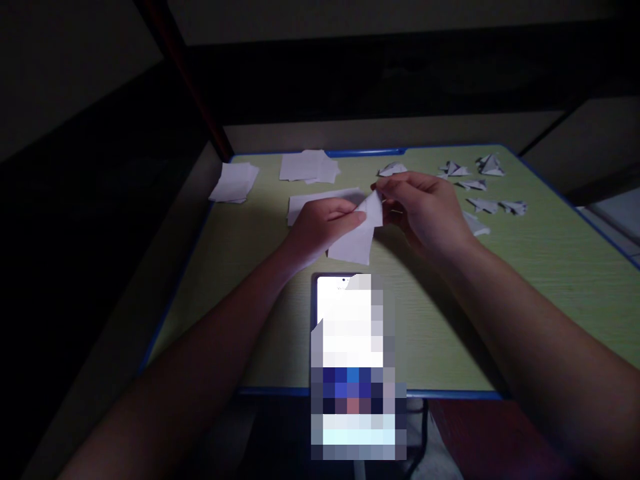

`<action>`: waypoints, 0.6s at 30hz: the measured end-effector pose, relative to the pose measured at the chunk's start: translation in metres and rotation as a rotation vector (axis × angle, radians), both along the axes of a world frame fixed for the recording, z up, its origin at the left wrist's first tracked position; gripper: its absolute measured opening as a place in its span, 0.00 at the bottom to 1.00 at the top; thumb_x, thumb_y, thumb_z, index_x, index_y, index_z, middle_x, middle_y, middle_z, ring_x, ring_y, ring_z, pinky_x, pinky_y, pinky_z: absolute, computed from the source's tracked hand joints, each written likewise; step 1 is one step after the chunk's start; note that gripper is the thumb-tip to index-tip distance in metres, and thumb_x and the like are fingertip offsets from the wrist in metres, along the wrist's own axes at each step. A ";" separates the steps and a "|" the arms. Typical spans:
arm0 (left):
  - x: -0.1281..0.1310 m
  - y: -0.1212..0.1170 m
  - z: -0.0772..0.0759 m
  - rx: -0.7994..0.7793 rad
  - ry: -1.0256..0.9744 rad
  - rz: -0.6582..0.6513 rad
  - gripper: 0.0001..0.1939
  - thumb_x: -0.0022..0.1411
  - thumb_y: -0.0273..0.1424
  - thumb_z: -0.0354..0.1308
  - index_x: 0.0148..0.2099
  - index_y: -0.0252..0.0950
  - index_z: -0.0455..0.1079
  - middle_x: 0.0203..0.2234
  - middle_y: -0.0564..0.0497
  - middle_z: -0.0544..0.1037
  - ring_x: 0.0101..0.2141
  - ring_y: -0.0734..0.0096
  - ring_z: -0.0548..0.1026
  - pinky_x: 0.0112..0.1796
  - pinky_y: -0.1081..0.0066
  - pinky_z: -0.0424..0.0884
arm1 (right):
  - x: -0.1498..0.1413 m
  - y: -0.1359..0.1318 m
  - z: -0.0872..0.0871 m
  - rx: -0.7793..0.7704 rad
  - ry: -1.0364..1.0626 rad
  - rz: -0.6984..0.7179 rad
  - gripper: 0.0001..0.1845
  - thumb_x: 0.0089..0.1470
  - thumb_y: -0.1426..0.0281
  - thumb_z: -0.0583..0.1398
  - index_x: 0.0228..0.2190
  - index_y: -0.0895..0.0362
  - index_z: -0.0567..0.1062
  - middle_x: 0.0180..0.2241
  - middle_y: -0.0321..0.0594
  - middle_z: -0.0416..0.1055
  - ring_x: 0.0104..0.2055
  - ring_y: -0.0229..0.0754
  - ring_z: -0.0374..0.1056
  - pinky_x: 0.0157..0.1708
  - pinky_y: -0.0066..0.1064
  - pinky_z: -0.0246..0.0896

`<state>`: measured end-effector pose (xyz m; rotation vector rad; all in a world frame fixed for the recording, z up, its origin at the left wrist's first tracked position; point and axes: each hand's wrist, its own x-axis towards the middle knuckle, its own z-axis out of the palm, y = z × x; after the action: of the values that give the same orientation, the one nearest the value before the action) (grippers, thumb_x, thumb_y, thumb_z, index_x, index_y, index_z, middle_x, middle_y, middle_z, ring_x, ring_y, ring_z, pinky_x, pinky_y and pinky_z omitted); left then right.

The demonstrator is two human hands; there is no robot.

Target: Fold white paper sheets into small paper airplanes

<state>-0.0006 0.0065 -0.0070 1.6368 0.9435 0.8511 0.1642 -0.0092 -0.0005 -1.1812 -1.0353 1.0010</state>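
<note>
Above the middle of the table, my left hand (320, 227) pinches a sheet of white paper (373, 210) between thumb and fingers. My right hand (430, 207) grips the same sheet at its upper right corner, where the paper is bent over. Just under my hands, more white paper (353, 245) shows, partly hidden by my left hand. Behind my left hand lies another white sheet (303, 205). Past my right hand are several small folded paper pieces (490, 165), and one white paper piece (477, 225) is partly covered by that hand.
A lit phone (330, 307), largely blurred out, stands before me at the near edge. Two stacks of paper lie at the back: a left stack (233, 182) and a middle stack (305, 165). The light green table (550, 287) has a blue rim. The surroundings are dark.
</note>
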 end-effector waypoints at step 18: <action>0.000 0.002 -0.003 0.044 0.028 -0.026 0.11 0.55 0.36 0.58 0.33 0.33 0.73 0.23 0.53 0.75 0.24 0.77 0.69 0.24 0.75 0.58 | -0.006 -0.004 0.009 -0.034 0.039 -0.052 0.08 0.49 0.76 0.62 0.21 0.56 0.76 0.19 0.32 0.67 0.21 0.32 0.60 0.21 0.27 0.55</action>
<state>-0.0007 0.0081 -0.0104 1.6987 0.9274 0.8383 0.1581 -0.0132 0.0081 -1.2058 -0.9556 1.0004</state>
